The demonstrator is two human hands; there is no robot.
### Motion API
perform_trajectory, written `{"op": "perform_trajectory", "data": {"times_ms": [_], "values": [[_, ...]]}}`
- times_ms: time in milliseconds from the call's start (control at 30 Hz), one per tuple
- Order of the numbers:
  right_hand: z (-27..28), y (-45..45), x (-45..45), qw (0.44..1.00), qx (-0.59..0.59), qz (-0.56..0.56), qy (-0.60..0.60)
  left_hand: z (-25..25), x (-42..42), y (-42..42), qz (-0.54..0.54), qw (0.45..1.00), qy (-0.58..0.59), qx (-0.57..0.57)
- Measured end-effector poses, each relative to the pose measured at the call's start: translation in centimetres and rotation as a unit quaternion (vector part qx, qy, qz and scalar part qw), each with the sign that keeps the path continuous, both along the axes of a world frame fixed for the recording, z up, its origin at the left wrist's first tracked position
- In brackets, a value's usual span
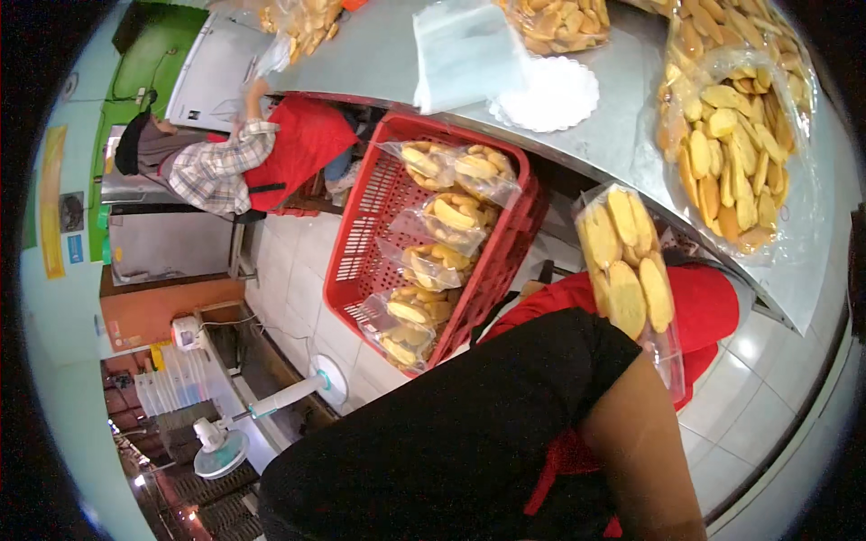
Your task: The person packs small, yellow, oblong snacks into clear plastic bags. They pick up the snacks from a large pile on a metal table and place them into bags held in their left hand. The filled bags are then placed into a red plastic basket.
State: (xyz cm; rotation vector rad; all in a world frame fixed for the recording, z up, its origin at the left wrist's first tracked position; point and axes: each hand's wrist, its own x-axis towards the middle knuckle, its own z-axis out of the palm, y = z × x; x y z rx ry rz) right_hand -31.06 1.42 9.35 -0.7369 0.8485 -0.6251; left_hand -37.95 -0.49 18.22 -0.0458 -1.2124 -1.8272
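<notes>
Neither of my hands is in view; one bare forearm below a black sleeve leaves the picture at the lower right. Before me, a clear plastic bag of oval yellow food slices point(626, 260) appears over the red cloth of my lap, beside the metal table point(609, 145). What supports the bag cannot be seen. A large open plastic bag of similar slices point(734, 155) lies on the table at the right. Flat clear plastic bags point(467, 57) lie partly beside a stack of white scalloped paper rounds point(548, 95). Left of my lap, a red plastic crate point(348, 237) holds several filled bags.
A co-worker in a plaid shirt point(220, 166) and red apron is at the table's far left, one hand near another filled bag point(308, 27). A white pedestal fan point(287, 399) stands on the tiled floor beyond the crate. The metal table's edge runs along my lap.
</notes>
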Motion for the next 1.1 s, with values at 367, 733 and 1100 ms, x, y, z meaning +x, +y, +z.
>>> {"op": "perform_trajectory", "data": {"times_ms": [367, 733, 1100], "values": [[-4.5, 1.7, -5.7, 0.998, 0.027, -0.043, -0.033, -9.2, 28.6, -8.0, 0.494, 0.791, -0.338, 0.125], [-2.8, 2.1, -5.3, 0.993, 0.038, -0.05, -0.1, -14.9, 28.4, -6.2, 0.151, 0.931, -0.248, 0.221], [-3.6, 2.3, -6.0, 0.999, 0.009, -0.006, -0.038, -15.7, 27.3, -6.5, 0.16, 0.927, -0.258, 0.219]]}}
